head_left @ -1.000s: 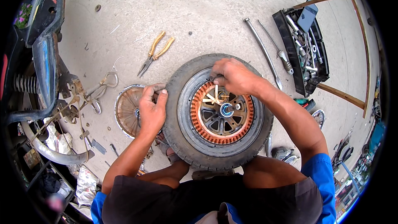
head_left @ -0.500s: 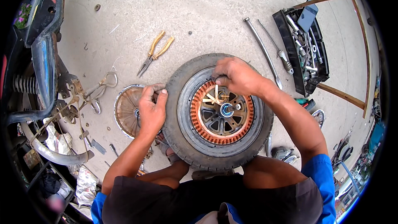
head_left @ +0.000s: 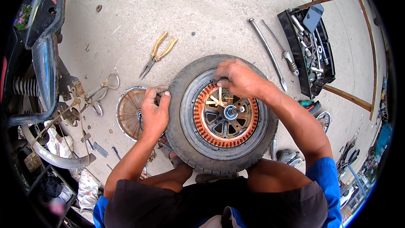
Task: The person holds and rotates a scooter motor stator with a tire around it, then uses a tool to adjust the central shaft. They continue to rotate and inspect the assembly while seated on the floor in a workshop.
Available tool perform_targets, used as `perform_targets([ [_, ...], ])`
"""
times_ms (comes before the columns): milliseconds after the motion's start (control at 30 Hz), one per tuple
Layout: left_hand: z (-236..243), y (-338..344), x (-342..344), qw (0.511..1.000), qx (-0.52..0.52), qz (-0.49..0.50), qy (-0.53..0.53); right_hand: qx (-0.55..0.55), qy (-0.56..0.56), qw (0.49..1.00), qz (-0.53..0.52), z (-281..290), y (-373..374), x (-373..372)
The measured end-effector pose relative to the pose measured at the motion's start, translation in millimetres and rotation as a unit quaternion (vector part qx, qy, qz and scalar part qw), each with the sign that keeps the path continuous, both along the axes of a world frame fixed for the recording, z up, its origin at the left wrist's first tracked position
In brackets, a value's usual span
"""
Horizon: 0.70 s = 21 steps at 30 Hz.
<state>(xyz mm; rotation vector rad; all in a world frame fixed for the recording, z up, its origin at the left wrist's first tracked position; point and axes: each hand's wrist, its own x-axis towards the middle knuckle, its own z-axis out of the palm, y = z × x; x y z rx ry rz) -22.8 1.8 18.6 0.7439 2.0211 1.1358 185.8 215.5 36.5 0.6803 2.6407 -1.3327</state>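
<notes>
Bare concrete floor (head_left: 219, 12). On it: tyred wheel (head_left: 223, 116) lying flat, round metal cover (head_left: 128, 112) just left, yellow-handled pliers (head_left: 157, 55) beyond, two long bars (head_left: 270, 50), black tool tray (head_left: 310, 44) at right.

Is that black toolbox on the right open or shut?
Open. The toolbox shows its sockets and wrenches lying bare inside, with no lid over them.

Bare concrete floor (head_left: 211, 12) lies open beyond the black rubber tyre (head_left: 185, 143), bounded by yellow-handled pliers (head_left: 157, 54) on the left, long steel bars (head_left: 270, 52) and a black tool tray (head_left: 310, 46) on the right.
</notes>
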Motion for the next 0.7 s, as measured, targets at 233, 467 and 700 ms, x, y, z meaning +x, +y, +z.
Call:
perform_targets([
  [233, 0, 1, 0, 1.000, 0.000, -0.002, 0.003, 0.068, 0.036, 0.997, 0.029, -12, -3, 7],
  [467, 2, 1, 1, 1.000, -0.004, 0.002, -0.004, 0.097, 0.060, 0.992, 0.052, -9, -3, 7],
  [700, 2, 1, 1, 1.000, -0.005, 0.003, -0.008, 0.111, 0.116, 0.987, -0.002, -3, -2, 9],
])
